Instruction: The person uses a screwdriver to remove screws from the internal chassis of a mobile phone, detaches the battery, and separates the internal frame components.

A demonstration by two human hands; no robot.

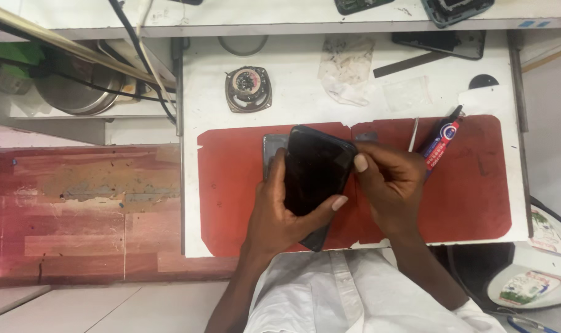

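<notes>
My left hand (274,213) grips a black smartphone (314,172), dark screen up, with the thumb across its lower right edge. My right hand (388,182) pinches the phone's right edge with thumb and fingers. The phone is held over a red work mat (471,191) on a white bench. A grey flat panel (273,151) lies on the mat partly under the phone.
A red and blue glue tube (439,143) and a thin metal tool (413,134) lie on the mat right of my right hand. A small round speaker (248,89), a crumpled plastic bag (346,68) and another dark phone (444,43) sit further back. Cables hang at the upper left.
</notes>
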